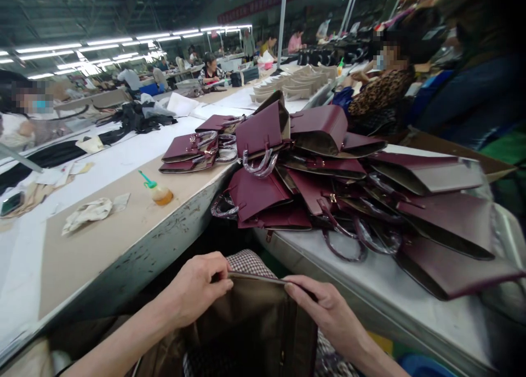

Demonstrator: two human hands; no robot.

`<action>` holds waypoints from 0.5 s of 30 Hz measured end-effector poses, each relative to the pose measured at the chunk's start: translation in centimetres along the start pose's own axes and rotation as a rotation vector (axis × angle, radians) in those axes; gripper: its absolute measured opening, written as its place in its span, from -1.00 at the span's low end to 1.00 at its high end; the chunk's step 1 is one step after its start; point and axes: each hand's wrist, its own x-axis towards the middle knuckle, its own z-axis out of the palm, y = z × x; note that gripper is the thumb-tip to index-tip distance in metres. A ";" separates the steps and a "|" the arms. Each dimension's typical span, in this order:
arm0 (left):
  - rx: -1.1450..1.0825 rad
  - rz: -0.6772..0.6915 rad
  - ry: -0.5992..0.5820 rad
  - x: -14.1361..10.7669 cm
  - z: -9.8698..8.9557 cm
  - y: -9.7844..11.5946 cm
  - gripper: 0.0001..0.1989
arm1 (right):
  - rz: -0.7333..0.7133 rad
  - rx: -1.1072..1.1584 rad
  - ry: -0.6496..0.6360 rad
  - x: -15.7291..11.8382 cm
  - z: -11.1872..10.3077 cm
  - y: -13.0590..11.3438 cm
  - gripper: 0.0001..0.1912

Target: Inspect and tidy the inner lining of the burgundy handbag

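Observation:
A handbag [255,316] with a dark olive lining lies on my lap, its mouth facing me. My left hand [201,281] pinches the bag's top edge at the left, thumb against the fingers. At the right end of the same edge, my right hand [324,306] grips the rim between thumb and fingers. A zip runs down the lining near the right hand. Checked cloth [252,262] shows behind and below the bag. Just beyond my hands, burgundy handbags [263,196] with plastic-wrapped handles lie in a heap.
On the left table [135,256] stand a small oil bottle [162,193] with a green spout and a crumpled cloth [88,215]. A grey metal table [370,289] carries the heap on the right. Co-workers sit at both sides and farther back. Beige pieces [293,81] line the far table.

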 end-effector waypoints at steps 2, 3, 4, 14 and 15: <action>0.036 -0.013 0.019 0.1 0.2 0.0 -0.81 | 0.010 0.010 -0.007 0.0 0.0 0.1 -0.71; 0.048 -0.017 0.022 0.1 0.2 0.0 -0.81 | 0.014 0.017 -0.011 0.0 0.0 0.1 -0.70; 0.058 -0.019 0.024 0.1 0.3 0.0 -0.82 | 0.018 0.024 -0.013 0.1 0.0 0.1 -0.70; 0.115 -0.079 0.051 0.2 0.3 0.5 -0.81 | 0.021 0.038 -0.027 0.1 -0.1 -0.1 -0.68; 0.114 -0.080 0.051 0.2 0.3 0.5 -0.81 | 0.022 0.034 -0.027 0.0 -0.1 -0.1 -0.68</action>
